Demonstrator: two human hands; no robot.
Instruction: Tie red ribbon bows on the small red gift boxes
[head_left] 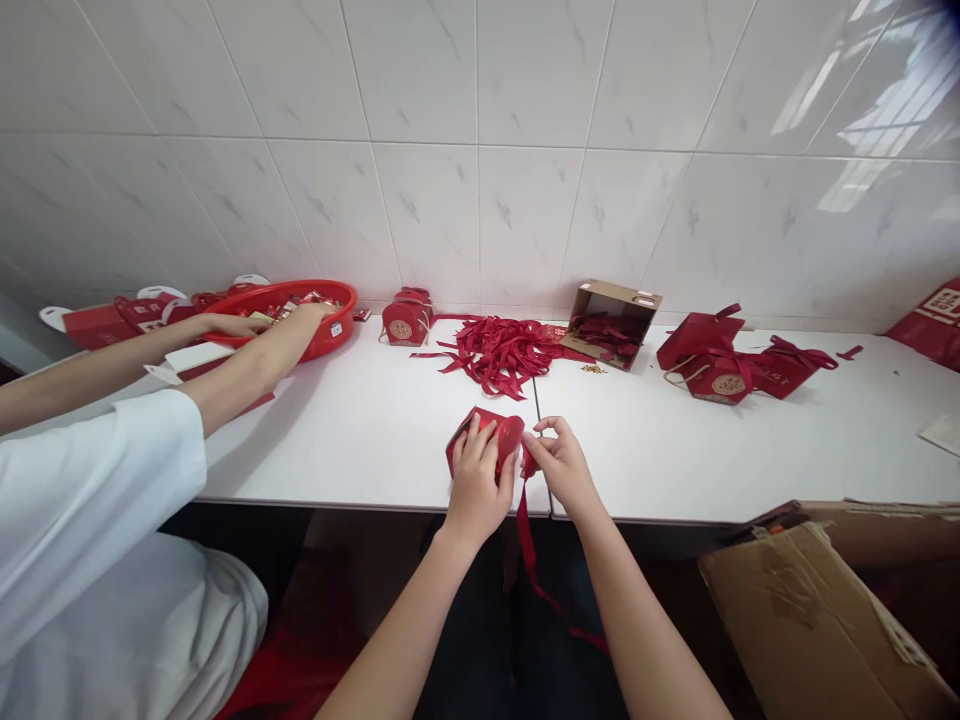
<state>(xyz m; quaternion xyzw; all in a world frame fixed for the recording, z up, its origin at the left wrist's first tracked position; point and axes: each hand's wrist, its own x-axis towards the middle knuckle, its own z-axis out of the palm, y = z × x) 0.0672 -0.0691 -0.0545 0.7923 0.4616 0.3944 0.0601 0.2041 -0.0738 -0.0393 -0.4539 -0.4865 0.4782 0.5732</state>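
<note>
My left hand (pixel 475 478) is wrapped over a small red gift box (pixel 501 432) at the near edge of the white table (pixel 360 430). Beside the box, my right hand (pixel 559 458) pinches a red ribbon (pixel 530 545) that hangs down over the table edge toward my lap. Both hands are closed. The ribbon's upper end is hidden between my fingers and the box.
A pile of red ribbons (pixel 499 350) lies mid-table, with an open brown carton (pixel 613 320) and finished red boxes (pixel 720 365) to its right. At left, a person in white reaches both arms into a red basin (pixel 330 335). A cardboard box (pixel 817 610) stands at lower right.
</note>
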